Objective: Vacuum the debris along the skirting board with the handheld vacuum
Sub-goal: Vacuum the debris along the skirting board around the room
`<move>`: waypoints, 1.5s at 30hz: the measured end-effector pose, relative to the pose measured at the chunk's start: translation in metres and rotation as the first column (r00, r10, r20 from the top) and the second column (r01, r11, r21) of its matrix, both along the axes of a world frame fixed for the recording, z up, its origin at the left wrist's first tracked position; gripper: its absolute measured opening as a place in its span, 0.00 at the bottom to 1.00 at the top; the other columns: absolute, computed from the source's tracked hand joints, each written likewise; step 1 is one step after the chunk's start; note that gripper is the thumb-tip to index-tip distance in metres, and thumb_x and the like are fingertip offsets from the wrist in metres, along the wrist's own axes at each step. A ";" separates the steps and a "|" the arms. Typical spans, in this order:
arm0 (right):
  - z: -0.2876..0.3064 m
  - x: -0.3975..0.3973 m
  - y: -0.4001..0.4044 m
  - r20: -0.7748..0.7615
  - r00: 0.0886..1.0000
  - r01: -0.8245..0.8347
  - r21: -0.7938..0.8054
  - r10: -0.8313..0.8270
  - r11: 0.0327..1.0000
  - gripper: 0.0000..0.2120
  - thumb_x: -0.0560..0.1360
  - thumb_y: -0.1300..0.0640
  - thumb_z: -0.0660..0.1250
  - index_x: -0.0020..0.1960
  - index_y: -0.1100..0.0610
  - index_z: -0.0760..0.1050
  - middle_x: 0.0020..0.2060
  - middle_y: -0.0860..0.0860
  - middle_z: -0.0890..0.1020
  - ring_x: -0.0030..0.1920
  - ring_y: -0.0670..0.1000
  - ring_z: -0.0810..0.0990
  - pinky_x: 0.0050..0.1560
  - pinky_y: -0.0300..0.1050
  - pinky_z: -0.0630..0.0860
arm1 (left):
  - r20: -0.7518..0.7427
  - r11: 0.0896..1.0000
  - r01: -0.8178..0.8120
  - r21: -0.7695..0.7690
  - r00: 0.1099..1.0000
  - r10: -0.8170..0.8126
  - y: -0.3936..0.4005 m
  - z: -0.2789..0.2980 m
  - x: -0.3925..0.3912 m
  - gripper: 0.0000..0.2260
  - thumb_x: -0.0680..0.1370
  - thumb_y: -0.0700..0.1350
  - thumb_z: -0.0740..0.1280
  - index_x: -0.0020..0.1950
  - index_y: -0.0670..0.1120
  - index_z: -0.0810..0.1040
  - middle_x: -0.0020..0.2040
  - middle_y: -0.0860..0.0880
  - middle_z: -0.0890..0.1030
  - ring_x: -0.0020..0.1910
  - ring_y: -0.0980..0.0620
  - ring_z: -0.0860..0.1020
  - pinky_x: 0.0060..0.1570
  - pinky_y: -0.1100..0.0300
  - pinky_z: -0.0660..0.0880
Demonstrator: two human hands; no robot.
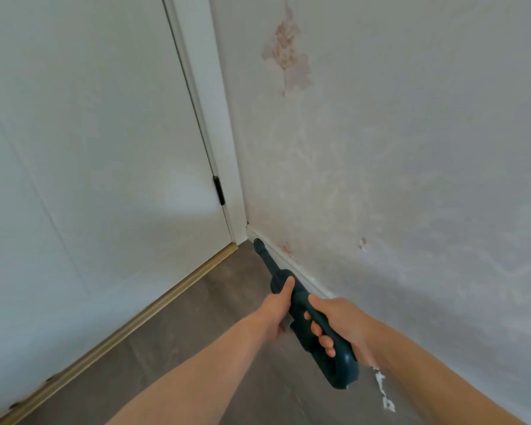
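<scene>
Head camera view, looking down into the corner of a room. Two bare forearms reach forward from the bottom of the frame, both hands on a dark teal plastic handheld vacuum (301, 305) with a long, narrow nozzle.

The right hand (337, 325) grips the looped handle at the rear of the vacuum, its fingers (318, 328) curled through the loop and wrapped round the grip. The left hand (275, 308) holds the body further forward, its thumb lying along the top of the casing and the other fingers curled underneath, out of sight.

The vacuum points away from the person and slants down toward the corner. Its round nozzle tip (257, 242) sits at the far end of the white painted skirting board (288, 265), right where that board meets the white door frame (224, 167). Whether the tip touches the board cannot be told.

The skirting board runs along the foot of a patchy, pale plaster wall (411, 179) on the right, which has a scraped, pinkish-brown spot (287, 50) high up. Flakes of white debris (382, 389) lie at the base of the wall near the bottom of the frame, behind the vacuum's handle.

On the left stands a closed white door (89, 148) with a dark hinge (219, 190) and a brass-coloured threshold strip (129, 325) beneath it. The floor (196, 332) is grey-brown wood-effect boards.
</scene>
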State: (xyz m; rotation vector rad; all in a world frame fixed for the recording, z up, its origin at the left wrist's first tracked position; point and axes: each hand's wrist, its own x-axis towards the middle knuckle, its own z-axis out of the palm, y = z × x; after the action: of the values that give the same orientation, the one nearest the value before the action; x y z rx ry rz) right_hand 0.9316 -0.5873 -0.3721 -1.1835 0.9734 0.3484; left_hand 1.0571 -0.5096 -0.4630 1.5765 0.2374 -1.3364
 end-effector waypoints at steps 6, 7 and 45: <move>-0.033 0.019 -0.005 -0.008 1.000 -0.001 -0.010 0.001 1.000 0.16 0.84 0.48 0.59 0.49 0.61 0.73 0.27 0.52 0.74 0.22 0.49 0.67 0.25 0.42 0.66 | -0.025 0.997 -0.025 -0.073 0.999 0.023 -0.002 -0.037 0.021 0.27 0.79 0.65 0.65 0.65 0.44 0.78 0.56 0.44 0.86 0.55 0.44 0.84 0.56 0.49 0.83; -0.036 0.021 -0.005 -0.010 1.000 0.001 -0.020 -0.001 1.000 0.17 0.84 0.47 0.59 0.49 0.61 0.74 0.27 0.52 0.74 0.22 0.50 0.67 0.25 0.42 0.66 | -0.032 0.997 -0.026 -0.078 0.999 0.023 -0.004 -0.041 0.023 0.27 0.79 0.66 0.65 0.65 0.44 0.78 0.56 0.44 0.87 0.55 0.44 0.85 0.58 0.48 0.82; -0.037 0.010 -0.011 -0.153 0.977 -0.195 -0.346 0.150 0.918 0.15 0.81 0.49 0.64 0.45 0.61 0.74 0.28 0.54 0.73 0.22 0.51 0.67 0.28 0.43 0.69 | -0.020 0.980 0.147 -0.130 0.988 -0.151 -0.015 -0.048 0.028 0.20 0.83 0.57 0.64 0.65 0.42 0.77 0.57 0.40 0.85 0.51 0.44 0.84 0.44 0.51 0.83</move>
State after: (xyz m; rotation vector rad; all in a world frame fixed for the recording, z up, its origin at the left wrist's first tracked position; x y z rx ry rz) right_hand 0.9417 -0.5984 -0.4096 -1.6041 1.0722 0.3981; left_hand 1.0853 -0.5242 -0.5109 1.4900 0.0506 -1.4627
